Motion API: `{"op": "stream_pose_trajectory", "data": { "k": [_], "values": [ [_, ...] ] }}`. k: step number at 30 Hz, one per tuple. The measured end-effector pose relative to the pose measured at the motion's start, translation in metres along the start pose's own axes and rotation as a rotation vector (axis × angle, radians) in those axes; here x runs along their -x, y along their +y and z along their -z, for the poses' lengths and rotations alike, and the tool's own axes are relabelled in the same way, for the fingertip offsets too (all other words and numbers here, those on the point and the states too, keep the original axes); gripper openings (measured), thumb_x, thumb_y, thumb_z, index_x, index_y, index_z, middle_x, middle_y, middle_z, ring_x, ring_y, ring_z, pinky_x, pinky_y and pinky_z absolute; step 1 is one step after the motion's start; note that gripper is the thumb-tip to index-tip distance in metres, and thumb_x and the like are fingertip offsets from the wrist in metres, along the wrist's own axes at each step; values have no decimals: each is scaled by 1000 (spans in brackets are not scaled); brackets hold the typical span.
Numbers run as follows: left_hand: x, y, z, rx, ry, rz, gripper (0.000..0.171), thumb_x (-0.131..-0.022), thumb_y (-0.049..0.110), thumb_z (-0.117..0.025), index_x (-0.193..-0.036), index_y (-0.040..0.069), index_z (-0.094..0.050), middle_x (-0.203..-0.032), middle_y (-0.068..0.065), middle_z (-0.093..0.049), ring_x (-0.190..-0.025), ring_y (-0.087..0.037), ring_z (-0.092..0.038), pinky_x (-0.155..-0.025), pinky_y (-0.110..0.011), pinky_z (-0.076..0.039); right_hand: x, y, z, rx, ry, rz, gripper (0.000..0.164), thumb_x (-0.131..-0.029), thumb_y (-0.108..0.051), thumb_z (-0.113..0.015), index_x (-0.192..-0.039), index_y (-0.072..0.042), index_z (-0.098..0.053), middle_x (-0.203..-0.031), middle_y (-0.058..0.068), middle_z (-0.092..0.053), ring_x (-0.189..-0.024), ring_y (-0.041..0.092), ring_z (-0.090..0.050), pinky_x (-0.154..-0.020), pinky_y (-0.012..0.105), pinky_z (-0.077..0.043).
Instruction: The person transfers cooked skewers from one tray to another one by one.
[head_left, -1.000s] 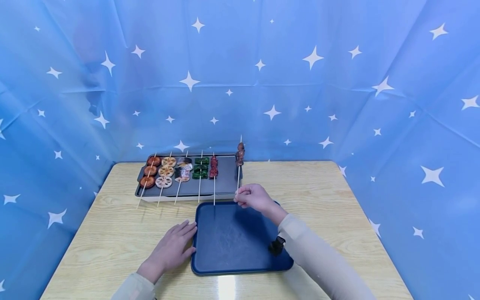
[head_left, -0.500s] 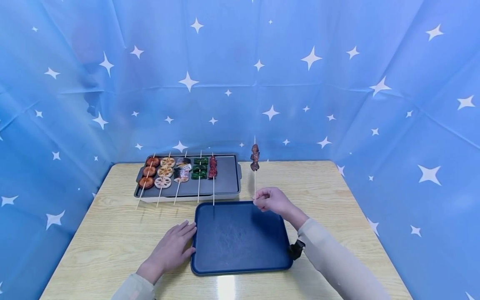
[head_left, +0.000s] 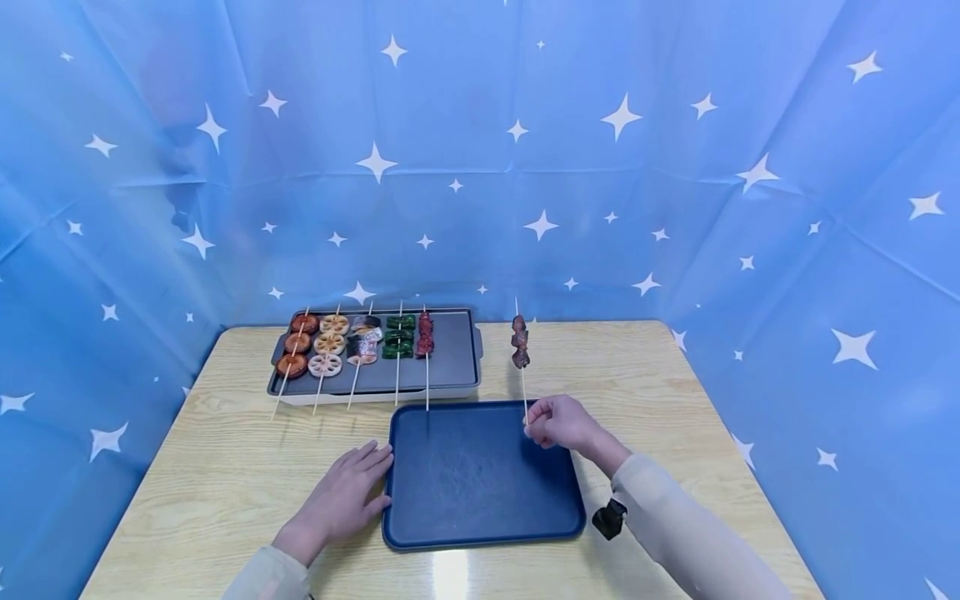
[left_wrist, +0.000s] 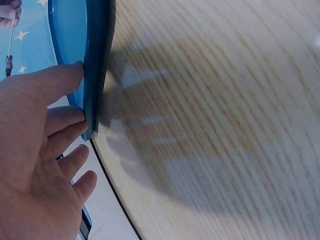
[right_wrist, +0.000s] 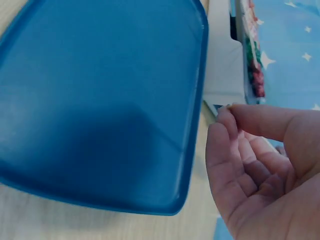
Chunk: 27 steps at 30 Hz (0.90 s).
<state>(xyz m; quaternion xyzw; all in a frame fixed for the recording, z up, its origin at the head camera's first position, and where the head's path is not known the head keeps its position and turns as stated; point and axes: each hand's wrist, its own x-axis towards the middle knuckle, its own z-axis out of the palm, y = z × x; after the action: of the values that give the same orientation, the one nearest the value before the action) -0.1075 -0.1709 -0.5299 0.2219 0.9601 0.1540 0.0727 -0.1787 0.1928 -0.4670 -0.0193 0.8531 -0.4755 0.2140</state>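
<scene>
The person's right hand (head_left: 558,422) makes the grip: the right thumb (right_wrist: 265,120) lies nearly straight and meets a fingertip in a pinch, while the other right fingers (right_wrist: 220,160) bend inward just beside it. The right wrist (head_left: 609,454) sits to the right of the grip and nearer the person. From there the pale-sleeved right forearm (head_left: 693,529) slants back and farther right. The left hand (head_left: 341,496) lies well apart, left of the grip and nearer the person, its back upward. The left thumb (left_wrist: 55,82) stands apart from the fingers, and the last two left fingers (left_wrist: 84,185) bend loosely. The left wrist (head_left: 300,540) and pale-sleeved left forearm (head_left: 270,575) lie farther back and left of the grip.
</scene>
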Motion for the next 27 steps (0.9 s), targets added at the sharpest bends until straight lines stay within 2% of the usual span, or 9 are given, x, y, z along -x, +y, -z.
{"op": "stream_pose_trajectory", "data": {
  "k": [7, 19, 27],
  "values": [
    [-2, 1, 1, 8, -21, 22, 59, -90, 36, -68, -139, 6, -54, -149, -6, -49, -143, -32, -37, -119, -53, -29, 13, 12, -6, 60, -14, -2, 7, -79, 2, -68, -83, 6, -64, -64, 2, -60, -58, 11, -56, -55, 25, -55],
    [-2, 0, -2, -1, -26, 20, 59, -89, 37, -68, -138, 5, -55, -148, -7, -49, -143, -32, -37, -119, -53, -29, 38, 35, -17, 109, -55, -91, 6, -79, 2, -69, -77, 3, -63, -62, 2, -60, -58, 12, -57, -53, 27, -55],
    [-1, 0, 1, 3, -24, 10, 59, -89, 36, -69, -138, 5, -54, -149, -7, -49, -143, -33, -37, -119, -54, -29, 54, 50, -17, 83, -79, -93, 6, -75, 4, -68, -75, 3, -63, -61, 0, -59, -55, 11, -55, -50, 26, -54]
  ]
}}
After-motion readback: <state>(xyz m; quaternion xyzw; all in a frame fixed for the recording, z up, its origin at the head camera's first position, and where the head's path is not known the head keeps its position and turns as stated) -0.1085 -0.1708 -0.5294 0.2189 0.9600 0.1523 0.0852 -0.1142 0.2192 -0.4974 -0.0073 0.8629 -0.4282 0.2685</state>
